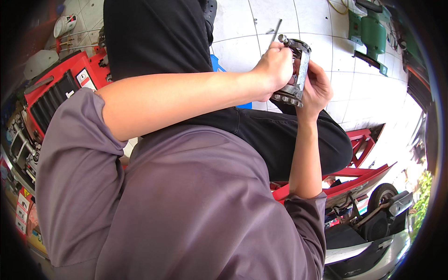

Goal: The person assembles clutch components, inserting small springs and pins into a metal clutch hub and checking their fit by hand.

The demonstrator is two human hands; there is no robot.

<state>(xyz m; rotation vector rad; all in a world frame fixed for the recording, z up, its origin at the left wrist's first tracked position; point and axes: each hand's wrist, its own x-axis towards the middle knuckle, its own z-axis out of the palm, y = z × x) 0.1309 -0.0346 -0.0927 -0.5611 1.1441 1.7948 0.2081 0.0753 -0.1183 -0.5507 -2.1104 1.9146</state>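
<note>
In front of me I have a cylindrical metal assembly (298, 74) with a dark inside, a notched lower rim and a bolt at its upper end. My right hand (315, 86) is wrapped round its right side, fingers curled behind it. My left hand (275, 67) is closed against the left side of the assembly, just below the bolt; what its fingertips grip is hidden. A thin metal rod (279, 25) lies on the tiled floor beyond my hands. A blue object (215, 63) shows partly behind my left forearm.
A red and black machine (56, 93) is at my left, with a white bucket (63, 25) beyond. A green power tool (371, 35) sits on the tiled floor (233, 23) at upper right. Red metal frames (359, 172) and a scooter (382, 219) are at my right.
</note>
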